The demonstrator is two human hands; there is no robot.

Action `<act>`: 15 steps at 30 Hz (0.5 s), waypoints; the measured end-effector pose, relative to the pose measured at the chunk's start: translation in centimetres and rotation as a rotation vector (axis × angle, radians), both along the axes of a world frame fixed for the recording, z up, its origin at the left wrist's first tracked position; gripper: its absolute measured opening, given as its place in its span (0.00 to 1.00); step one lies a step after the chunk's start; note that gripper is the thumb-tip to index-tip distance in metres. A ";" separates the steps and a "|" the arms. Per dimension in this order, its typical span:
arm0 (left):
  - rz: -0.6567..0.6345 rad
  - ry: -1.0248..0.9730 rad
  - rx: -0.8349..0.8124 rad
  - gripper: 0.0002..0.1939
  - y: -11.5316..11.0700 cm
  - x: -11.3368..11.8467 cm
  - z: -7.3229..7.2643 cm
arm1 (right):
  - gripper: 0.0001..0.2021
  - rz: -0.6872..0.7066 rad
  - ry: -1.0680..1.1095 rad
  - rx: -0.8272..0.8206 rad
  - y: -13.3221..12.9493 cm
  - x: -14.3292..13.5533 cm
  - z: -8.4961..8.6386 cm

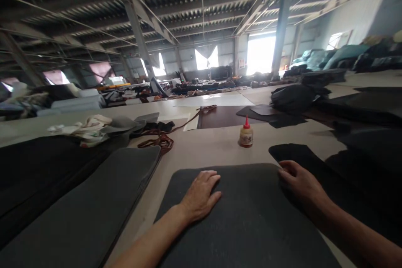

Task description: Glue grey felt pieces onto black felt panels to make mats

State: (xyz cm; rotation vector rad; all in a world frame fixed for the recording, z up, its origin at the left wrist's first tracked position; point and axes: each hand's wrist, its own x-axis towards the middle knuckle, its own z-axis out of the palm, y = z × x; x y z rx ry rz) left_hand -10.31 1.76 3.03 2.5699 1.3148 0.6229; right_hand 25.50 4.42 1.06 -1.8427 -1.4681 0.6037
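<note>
A large dark grey sheet (248,217) with rounded corners lies flat on the table in front of me. My left hand (202,197) rests on its upper left area, palm down, fingers stretched forward and thumb apart. At the sheet's far right corner, my right hand (297,178) has its thumb and fingers pinched together on the edge. Just beyond the sheet stands a small glue bottle (246,135) with a red pointed cap, upright and apart from both hands. Another black piece (289,150) lies to the right, partly behind my right hand and forearm.
On the left is a stack of dark sheets (91,205). Brown leather straps (157,143) and a crumpled white cloth (91,130) lie behind it. A flat brown sheet (224,118) is farther back. Dark material is heaped on the right, near a black bundle (293,98).
</note>
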 end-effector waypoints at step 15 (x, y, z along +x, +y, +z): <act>-0.022 0.104 -0.054 0.26 2.0 2.7 0.4 | 0.27 0.444 -0.655 0.409 -4.4 -6.4 0.9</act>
